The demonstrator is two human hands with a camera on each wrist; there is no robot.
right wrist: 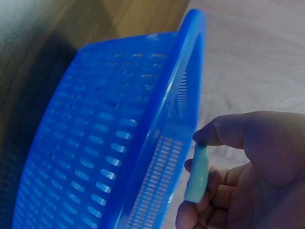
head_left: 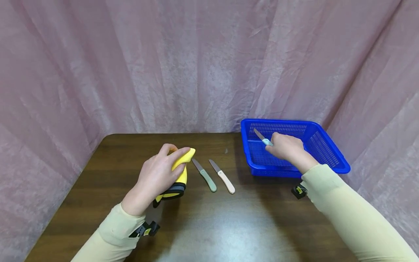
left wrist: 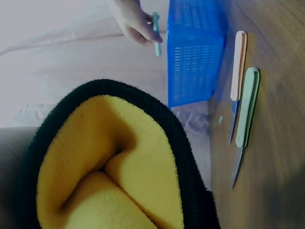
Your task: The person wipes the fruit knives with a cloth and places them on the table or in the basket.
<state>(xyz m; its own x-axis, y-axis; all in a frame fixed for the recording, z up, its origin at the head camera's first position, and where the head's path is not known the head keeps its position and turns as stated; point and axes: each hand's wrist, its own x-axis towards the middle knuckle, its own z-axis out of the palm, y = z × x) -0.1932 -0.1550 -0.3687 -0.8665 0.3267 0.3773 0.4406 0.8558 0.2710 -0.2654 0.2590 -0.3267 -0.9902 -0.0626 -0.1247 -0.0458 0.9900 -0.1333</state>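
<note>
My left hand [head_left: 159, 173] grips a folded yellow cloth [head_left: 181, 175] with a black and grey border, held over the left part of the table. In the left wrist view the cloth [left wrist: 109, 157] bulges open and fills the lower left. My right hand [head_left: 288, 148] pinches a small knife [head_left: 267, 142] by its pale blue-green handle, above the blue plastic basket [head_left: 297, 169]. Its blade points away to the far left. In the right wrist view thumb and fingers hold the handle [right wrist: 198, 176] beside the basket rim. The blade is hidden there.
Two more knives lie side by side on the wooden table [head_left: 235, 225] between the hands, blades pointing away: one with a green handle [head_left: 208, 181], one with a cream handle [head_left: 226, 182]. A pink curtain [head_left: 196, 65] hangs behind the table and along its sides.
</note>
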